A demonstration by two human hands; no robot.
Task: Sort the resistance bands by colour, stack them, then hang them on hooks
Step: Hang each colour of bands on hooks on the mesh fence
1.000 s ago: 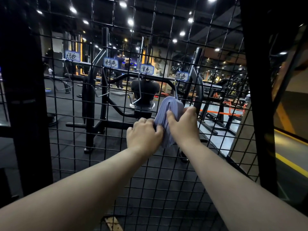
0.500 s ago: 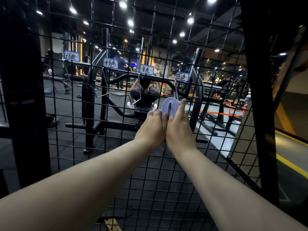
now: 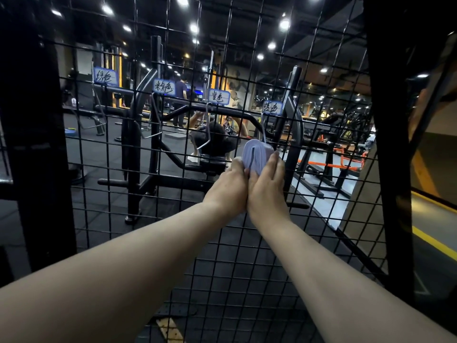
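"Where the two hands meet in front of the wire mesh panel [image 3: 148,219], what have they got?"

"A stack of pale lilac-blue resistance bands [image 3: 257,154]. The left hand [image 3: 228,186] curls its fingers round the stack's left side. The right hand [image 3: 268,186] wraps the right side, forefinger laid up along the edge. The hands touch each other and hide the stack's lower part."

"Where on the panel is the stack?"

"Against its right half, just under the fourth label [image 3: 272,107], its top touching the thin hook [image 3: 264,134] hanging there. Whether the bands are over that hook cannot be told."

"What else is on the panel?"

"Towards its left are the first label [image 3: 105,76], second label [image 3: 164,86] and third label [image 3: 218,97], all handwritten. A second hook [image 3: 154,125] and a third hook [image 3: 209,134] hang below the latter two. Behind the panel a black weight frame [image 3: 133,154] and a person on a bench [image 3: 215,142] show through the wires. A black post [image 3: 390,144] stands at the panel's right edge."
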